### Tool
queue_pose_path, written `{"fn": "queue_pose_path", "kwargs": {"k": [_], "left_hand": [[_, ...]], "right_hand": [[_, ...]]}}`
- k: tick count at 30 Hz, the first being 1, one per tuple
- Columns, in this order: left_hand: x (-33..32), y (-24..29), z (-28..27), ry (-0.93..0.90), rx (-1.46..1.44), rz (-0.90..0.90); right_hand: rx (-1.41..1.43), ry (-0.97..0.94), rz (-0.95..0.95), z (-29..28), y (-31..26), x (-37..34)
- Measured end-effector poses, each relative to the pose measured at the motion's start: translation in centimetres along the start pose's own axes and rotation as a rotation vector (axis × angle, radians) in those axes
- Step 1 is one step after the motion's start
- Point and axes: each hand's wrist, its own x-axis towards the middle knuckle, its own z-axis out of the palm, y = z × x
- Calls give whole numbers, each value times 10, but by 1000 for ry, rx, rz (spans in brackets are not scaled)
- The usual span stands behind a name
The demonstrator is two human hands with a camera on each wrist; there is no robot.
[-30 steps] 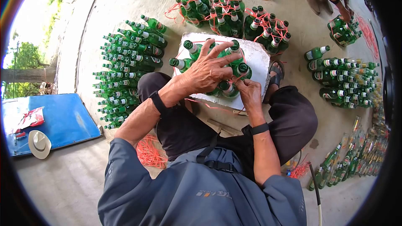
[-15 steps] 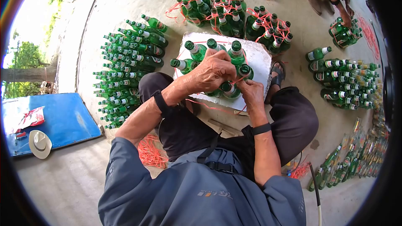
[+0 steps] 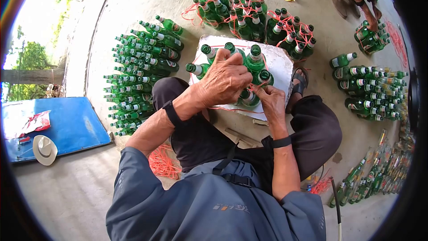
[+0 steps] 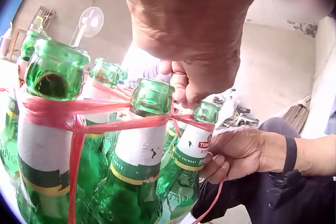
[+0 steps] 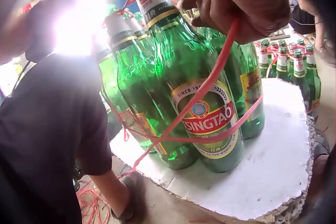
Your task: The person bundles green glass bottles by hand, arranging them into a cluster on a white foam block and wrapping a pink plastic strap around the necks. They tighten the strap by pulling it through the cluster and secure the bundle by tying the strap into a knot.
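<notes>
A cluster of green beer bottles (image 3: 255,58) stands upright on a white foam block (image 3: 281,62). Red plastic twine (image 4: 107,107) loops round their necks, and another strand circles the bottle bodies in the right wrist view. Over the near bottle necks, my left hand (image 3: 225,80) curls its fingers on the twine; the fingertips are mostly hidden. Beside the nearest bottle, my right hand (image 3: 273,100) pinches a strand of twine (image 5: 223,58) that runs down across a bottle's label. Both hands are close together at the same neck.
Tied bottle bundles (image 3: 249,18) stand beyond the block. Loose bottles are packed on the left (image 3: 147,67) and right (image 3: 365,85). Heaps of red twine (image 3: 164,163) lie on the floor. Another person's hand (image 3: 371,21) touches bottles at far right. A hat (image 3: 44,150) rests on a blue board (image 3: 76,127).
My left hand's spread fingers have curled in over the bottle necks. My right hand keeps its pinch near the closest bottle. The whole view has shifted slightly.
</notes>
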Motion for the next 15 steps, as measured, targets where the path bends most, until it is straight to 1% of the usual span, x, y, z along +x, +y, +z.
{"fn": "queue_pose_path", "kwargs": {"k": [4,7,9,10,12,15], "left_hand": [[4,0,-8,-8,-7,9],[6,2,-12,-22,2,13],[6,2,-16,-19,-20,0],[5,3,-18,-14,-29,-15],[3,3,-21,-4,-48,-42],[-2,2,-25,-6,-77,-148]], "right_hand": [[-74,-2,-21,-4,-10,-6],[-62,-12,-79,-4,-4,-6],[-4,-33,-43,-5,-6,-6],[25,-43,-26,-5,-8,-5],[48,-36,-52,-4,-12,-6],[36,-65,-77,-3,-22,-9]]}}
